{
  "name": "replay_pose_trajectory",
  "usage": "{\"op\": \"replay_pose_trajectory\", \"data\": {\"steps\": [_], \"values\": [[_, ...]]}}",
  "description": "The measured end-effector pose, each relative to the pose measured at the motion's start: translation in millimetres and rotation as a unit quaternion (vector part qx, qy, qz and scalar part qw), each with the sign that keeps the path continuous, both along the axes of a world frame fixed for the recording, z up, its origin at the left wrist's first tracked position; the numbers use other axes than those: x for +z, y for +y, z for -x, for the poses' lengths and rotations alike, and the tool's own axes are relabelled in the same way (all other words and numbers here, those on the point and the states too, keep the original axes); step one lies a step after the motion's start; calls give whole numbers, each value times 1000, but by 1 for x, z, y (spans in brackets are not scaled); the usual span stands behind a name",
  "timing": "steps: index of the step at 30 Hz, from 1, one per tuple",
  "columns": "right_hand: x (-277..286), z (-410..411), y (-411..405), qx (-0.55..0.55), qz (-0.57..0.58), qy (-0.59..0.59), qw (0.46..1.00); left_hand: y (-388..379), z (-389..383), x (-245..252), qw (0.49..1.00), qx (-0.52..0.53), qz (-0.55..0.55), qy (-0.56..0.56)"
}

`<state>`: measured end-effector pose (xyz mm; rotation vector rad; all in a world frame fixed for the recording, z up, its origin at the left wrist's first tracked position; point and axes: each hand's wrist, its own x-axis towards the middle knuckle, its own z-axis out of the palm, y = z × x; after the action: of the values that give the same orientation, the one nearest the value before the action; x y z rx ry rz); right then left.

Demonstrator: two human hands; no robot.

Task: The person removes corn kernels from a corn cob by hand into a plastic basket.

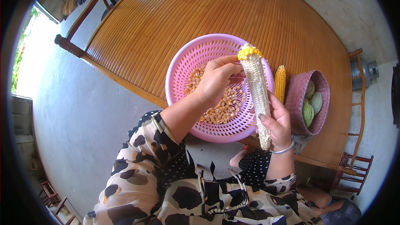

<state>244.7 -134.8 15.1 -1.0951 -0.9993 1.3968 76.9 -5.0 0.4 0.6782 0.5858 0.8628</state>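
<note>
My right hand (pixel 276 123) grips the lower part of a corn cob (pixel 256 90) held upright over a pink plastic colander (pixel 215 39). Most of the cob is bare and whitish; a ring of yellow kernels (pixel 249 53) stays near its top end. Against the left side of that upper end are the fingers of my left hand (pixel 220 76), partly curled behind the cob. Loose corn kernels (pixel 223 109) lie in the colander, partly covered by my left hand and forearm. Beyond the colander's right rim rests a full yellow ear of corn (pixel 280 82).
A woven pink basket (pixel 295 101) holding green balls of yarn (pixel 307 112) lies tipped on the slatted bamboo bed (pixel 150 37). A wooden rail (pixel 90 9) runs at the left end. Another person's arm (pixel 331 207) shows at lower right, beside a small wooden chair (pixel 354 170).
</note>
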Motion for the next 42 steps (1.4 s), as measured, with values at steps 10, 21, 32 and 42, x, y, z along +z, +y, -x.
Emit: {"op": "replay_pose_trajectory", "data": {"steps": [10, 21, 32, 42], "values": [[0, 7, -3, 9, 8, -16, 1000, -2, -4, -3, 993, 62, -55, 84], [3, 0, -1, 6, 33, 57, 998, -3, -1, 0, 999, 28, -8, 16], [-5, 9, 0, -42, -96, -193, 976, 0, -1, 2, 999, -22, 1, 48], [3, 9, -1, -8, -154, -406, 901, -2, -4, 0, 996, 37, -57, 54]]}}
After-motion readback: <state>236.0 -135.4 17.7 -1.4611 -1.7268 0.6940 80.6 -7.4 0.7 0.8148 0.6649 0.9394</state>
